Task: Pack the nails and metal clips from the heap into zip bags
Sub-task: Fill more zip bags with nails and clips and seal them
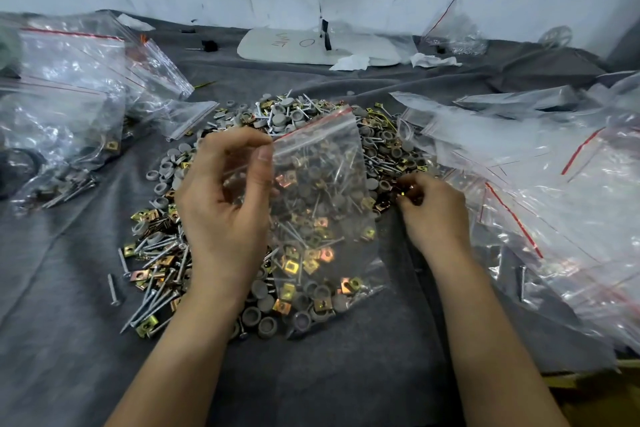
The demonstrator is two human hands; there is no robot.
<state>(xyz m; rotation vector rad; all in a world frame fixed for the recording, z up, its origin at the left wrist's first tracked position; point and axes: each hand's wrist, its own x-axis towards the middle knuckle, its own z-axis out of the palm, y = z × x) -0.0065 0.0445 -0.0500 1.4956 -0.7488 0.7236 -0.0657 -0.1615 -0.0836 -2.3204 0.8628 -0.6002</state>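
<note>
Far left edge of the worktop (69, 305), a stack of filled bags (62, 97) lying on the grey cloth, nails showing through the nearest one. Moving in, the heap (162, 253) spreads across the middle: silver nails, brassy square clips, grey round caps, all mixed. Over it, the left hand (225, 204), thumb and curled fingers pinching the zip bag (318, 184) by the left corner of its red-striped mouth and holding it up over the heap. The bag's long axis runs from the far side towards the person, mouth at the far, raised end and bottom sagging onto the heap at the near side. Whether the hardware seen through the plastic is inside it or under it, can't tell, and can't tell if the mouth is parted either. Just past the bag's right edge, the right hand (433, 208) is down on the heap's right flank, fingertips bunched around a few clips (403, 192). So the right hand is the feeding hand: its load sits beside and below the mouth and, by my reckoning, has to go up, away and left to reach that opening. Along the right edge, a drift of empty bags (554, 166).
</note>
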